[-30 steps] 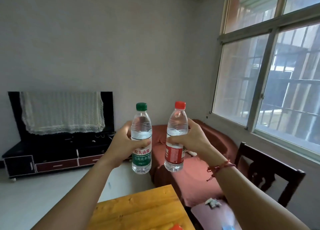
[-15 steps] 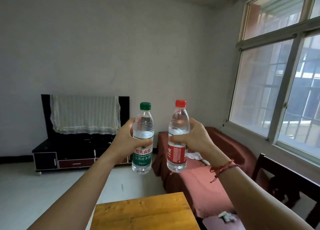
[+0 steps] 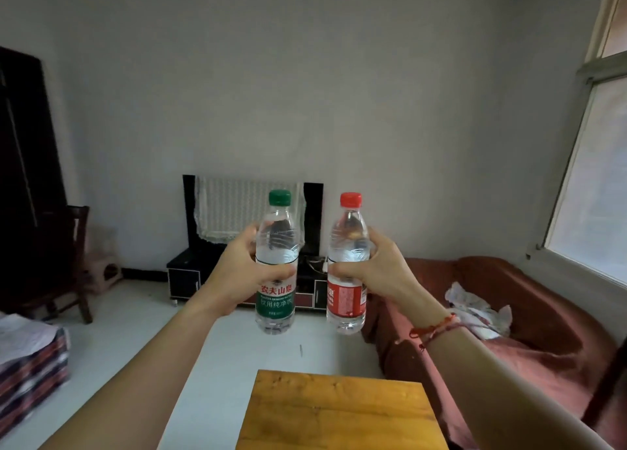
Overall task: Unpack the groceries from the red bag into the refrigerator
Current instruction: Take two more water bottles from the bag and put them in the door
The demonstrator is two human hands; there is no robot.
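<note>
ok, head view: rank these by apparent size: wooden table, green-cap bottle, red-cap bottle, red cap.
1. wooden table: largest, though it is nearest the camera and cut off by the frame's edge.
2. green-cap bottle and red-cap bottle: these look alike, so no ranking between them.
3. red cap: smallest.

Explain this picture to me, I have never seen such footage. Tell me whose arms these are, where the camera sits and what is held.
No machine here: a person wears a wide-angle camera on the head, so you look out along their own bare arms. The left hand grips a green-capped water bottle, the right hand a red-capped water bottle; both stand upright, side by side, apart. Low in the picture is the end of a wooden table. Behind are a dark TV stand and a red-covered sofa. No bag or refrigerator is in view.
</note>
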